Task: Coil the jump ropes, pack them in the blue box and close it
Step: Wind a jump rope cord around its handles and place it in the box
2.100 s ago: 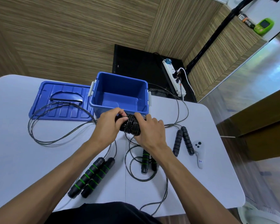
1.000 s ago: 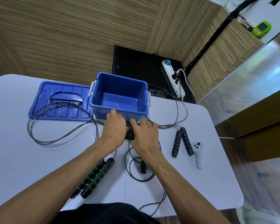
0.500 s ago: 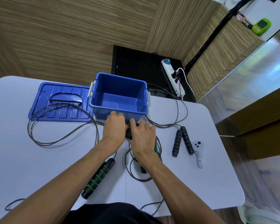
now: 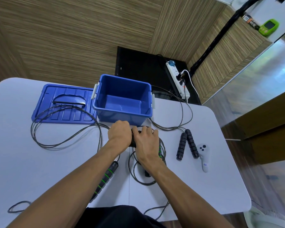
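Coil lowered to table (image 4: 39, 162) in front of blue box (image 4: 122, 97)
Box empty, lid (image 4: 64, 104) left of it. Left hand (image 4: 119, 134) and right hand (image 4: 146, 142), higher 2 s ago, now clamp the rope coil (image 4: 133, 142) between them; one green-banded handle (image 4: 105, 176) has gone from the near pair.

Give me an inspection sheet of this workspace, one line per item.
Surface: white table, seam down the middle.
Job's things: blue box open, nothing inside; lid flat to its left; coiled rope between both hands; green-striped handle; black handles at right.
Clutter: white controller.
Grippers: left hand and right hand closed on the coil.
Cables: loose rope loops across lid and table.
Surroundings: power strip on the floor; wood-pattern wall.
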`<state>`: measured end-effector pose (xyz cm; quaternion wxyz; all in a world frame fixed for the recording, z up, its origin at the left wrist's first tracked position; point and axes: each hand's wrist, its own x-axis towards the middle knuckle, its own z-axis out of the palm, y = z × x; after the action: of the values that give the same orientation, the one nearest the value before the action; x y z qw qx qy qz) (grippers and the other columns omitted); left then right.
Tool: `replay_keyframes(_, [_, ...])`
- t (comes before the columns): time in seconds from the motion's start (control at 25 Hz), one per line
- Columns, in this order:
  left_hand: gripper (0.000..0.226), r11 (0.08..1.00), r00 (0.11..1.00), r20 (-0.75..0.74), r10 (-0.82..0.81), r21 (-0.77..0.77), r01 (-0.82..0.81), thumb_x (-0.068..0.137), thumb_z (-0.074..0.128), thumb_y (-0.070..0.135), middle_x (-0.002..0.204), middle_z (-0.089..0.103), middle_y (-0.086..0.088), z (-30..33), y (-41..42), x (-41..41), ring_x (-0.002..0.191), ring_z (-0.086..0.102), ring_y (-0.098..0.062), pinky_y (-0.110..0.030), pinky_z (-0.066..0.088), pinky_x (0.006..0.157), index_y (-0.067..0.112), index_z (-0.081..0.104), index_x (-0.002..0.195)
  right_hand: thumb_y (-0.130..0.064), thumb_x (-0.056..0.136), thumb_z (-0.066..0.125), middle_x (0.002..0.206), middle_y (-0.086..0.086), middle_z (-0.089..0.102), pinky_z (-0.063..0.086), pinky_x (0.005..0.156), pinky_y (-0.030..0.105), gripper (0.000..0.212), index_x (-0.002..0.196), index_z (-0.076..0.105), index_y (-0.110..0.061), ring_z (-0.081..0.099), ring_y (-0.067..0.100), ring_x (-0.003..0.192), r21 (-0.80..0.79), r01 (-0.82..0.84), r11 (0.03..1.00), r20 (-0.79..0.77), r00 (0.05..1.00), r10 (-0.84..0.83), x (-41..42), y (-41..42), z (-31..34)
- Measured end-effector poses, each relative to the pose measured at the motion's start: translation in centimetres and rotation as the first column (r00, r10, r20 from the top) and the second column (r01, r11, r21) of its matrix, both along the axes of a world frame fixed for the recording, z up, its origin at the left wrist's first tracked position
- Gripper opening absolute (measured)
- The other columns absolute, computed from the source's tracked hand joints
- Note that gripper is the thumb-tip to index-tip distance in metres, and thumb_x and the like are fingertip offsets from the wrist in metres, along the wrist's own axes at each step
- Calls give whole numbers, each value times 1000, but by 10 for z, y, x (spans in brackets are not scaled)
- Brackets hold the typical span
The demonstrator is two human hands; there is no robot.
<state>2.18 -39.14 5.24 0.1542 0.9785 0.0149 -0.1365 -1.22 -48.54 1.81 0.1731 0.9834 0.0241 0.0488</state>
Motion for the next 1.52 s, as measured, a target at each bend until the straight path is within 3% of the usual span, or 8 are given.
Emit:
replay_keyframes(0.16, [18,975,995,-60,85,-200,-96,87,57,17,87,63,-15,-12,2,0,75,54,-29,-34,43,61,6,53,74,-24,56,84,89,5,65,46,77,39,66,118,61,-21,61,25,85,-20,-15,1000,-116,993,13,-5,-2,0])
replay_keyframes(0.28, [31,961,994,-98,58,-264,-82,82,59,17,76,56,-15,-18,6,0,66,49,-29,-33,40,57,8,40,60,-24,48,87,84,6,65,46,72,38,67,111,64,-19,61,25,75,-16,28,999,-135,990,-30,-7,3,-1])
replay_keyframes(0.52, [19,920,987,-21,158,-359,-155,87,58,14,76,50,-10,-23,14,-5,68,47,-26,-31,34,59,4,42,85,-26,40,87,71,1,62,44,64,32,61,98,69,-21,57,20,61,-7,-20,1000,-70,997,19,-7,8,-9])
replay_keyframes(0.68, [5,837,968,-58,244,-491,-241,99,35,13,68,48,-3,-26,15,-4,58,42,-12,-24,24,48,13,32,102,-28,25,89,67,-1,60,44,63,31,70,92,70,-22,56,19,59,16,-24,1000,-82,996,26,-7,7,-8])
replay_keyframes(0.92, [12,870,975,-76,209,-441,-220,97,41,16,82,56,-11,-30,15,-15,71,52,-24,-29,35,55,9,39,106,-30,42,89,80,1,63,45,70,34,71,108,65,-20,59,20,70,-25,-25,999,-205,978,19,-8,6,-9])
replay_keyframes(1.04, [19,963,979,-156,133,-213,-165,88,59,12,97,61,-18,-32,17,-13,89,61,-35,-33,40,66,0,52,101,-27,47,88,86,2,64,45,75,34,76,119,62,-21,60,21,77,-21,-40,999,-280,960,33,-14,10,-13])
replay_keyframes(1.28, [20,999,989,-142,45,3,-45,93,46,5,113,63,-15,-30,14,-10,103,62,-30,-31,46,73,3,61,105,-17,76,75,109,8,60,40,88,37,68,136,42,-12,56,26,98,-10,-130,991,-329,937,120,-12,15,-8])
replay_keyframes(1.52, [20,999,992,-118,33,2,-33,94,45,6,112,63,-17,-32,15,-15,101,63,-30,-32,48,75,2,59,107,-15,75,76,114,12,57,38,91,39,75,139,37,-8,53,29,102,3,-104,995,-351,931,99,-13,15,-9])
